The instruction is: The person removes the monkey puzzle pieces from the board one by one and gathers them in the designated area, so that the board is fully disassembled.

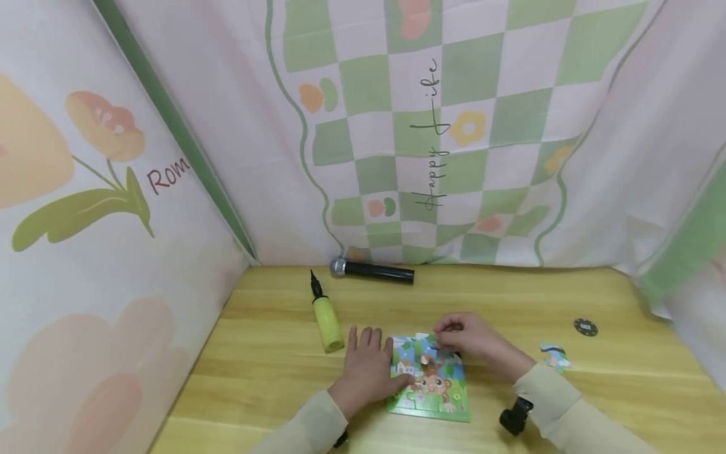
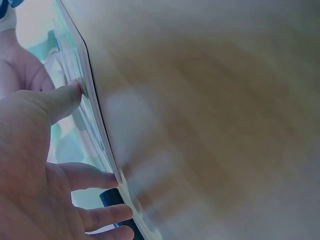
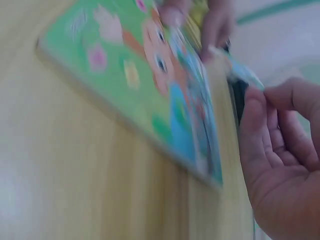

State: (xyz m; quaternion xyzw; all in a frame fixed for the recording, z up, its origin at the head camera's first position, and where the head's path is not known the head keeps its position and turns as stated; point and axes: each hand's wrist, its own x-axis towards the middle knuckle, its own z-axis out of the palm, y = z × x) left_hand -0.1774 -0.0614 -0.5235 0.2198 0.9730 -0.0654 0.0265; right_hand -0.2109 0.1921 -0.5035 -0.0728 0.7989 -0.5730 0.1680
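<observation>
Right hand (image 1: 464,335) tight on a blurred, half-hidden piece (image 3: 244,71); left hand (image 1: 365,371) straight-fingered against the puzzle (image 1: 425,405).

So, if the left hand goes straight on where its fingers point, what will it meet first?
In the head view, the left hand would probably meet the microphone first; the yellow pump seems left of that path, though depth is unclear.
</observation>
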